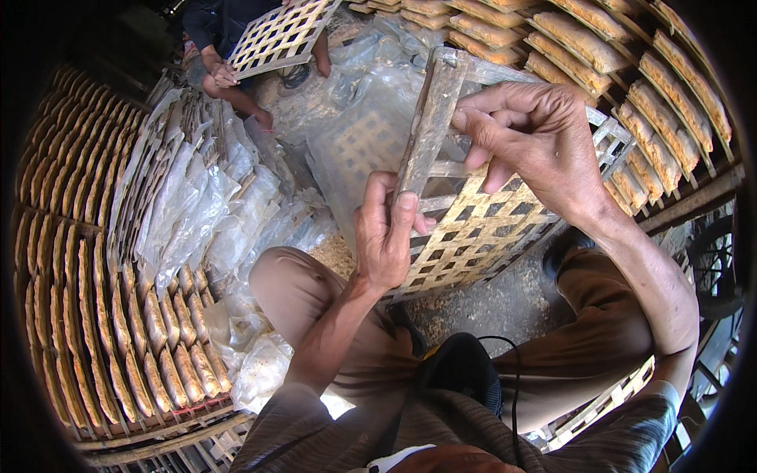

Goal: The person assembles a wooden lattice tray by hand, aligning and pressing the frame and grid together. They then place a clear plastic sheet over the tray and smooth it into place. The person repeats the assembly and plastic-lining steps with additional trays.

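The left hand [386,232] is closed around one edge of the woven tray [470,225], thumb on top. The right hand [536,138] curls loosely beside that edge; whether it grips, I cannot tell. The tray tilts above the floor [501,315].

No readable writing anywhere I look.
From where I stand, I can't make out a word, label, brand, number or sign: the woven lattice tray [465,236] shows bare slats and frame, the crumpled plastic sheets [189,189] carry no print I can read, and neither do the brown trousers [607,323].
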Tool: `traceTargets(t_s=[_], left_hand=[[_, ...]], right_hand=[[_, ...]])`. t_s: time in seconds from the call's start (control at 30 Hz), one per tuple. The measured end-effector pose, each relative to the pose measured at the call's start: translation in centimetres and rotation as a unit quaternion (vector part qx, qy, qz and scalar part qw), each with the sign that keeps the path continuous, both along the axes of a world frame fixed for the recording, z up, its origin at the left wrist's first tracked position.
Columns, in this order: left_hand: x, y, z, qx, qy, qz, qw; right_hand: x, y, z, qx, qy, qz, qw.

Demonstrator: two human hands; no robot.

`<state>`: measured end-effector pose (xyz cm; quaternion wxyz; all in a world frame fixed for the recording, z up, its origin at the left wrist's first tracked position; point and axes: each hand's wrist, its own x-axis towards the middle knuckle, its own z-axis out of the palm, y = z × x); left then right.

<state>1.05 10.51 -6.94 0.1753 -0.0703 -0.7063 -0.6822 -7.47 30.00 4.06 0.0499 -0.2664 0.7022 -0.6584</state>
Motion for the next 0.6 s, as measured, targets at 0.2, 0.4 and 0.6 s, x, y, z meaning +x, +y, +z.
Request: traceTargets(t_s=[0.2, 0.4, 0.6], left_hand=[[0.1, 0.1, -0.4, -0.035, 0.004, 0.009, 0.999], [-0.4, -0.2, -0.2, -0.012, 0.023, 0.038, 0.999], [-1.0, -2.8, 0.5, 0.026, 0.021, 0.058, 0.998]], right_hand=[[0.5, -0.4, -0.1, -0.065, -0.058, -0.022, 0.996], [0.4, -0.7, 0.6, -0.132, -0.091, -0.015, 0.987], [0.8, -0.4, 1.3, 0.066, -0.108, 0.042, 0.991]])
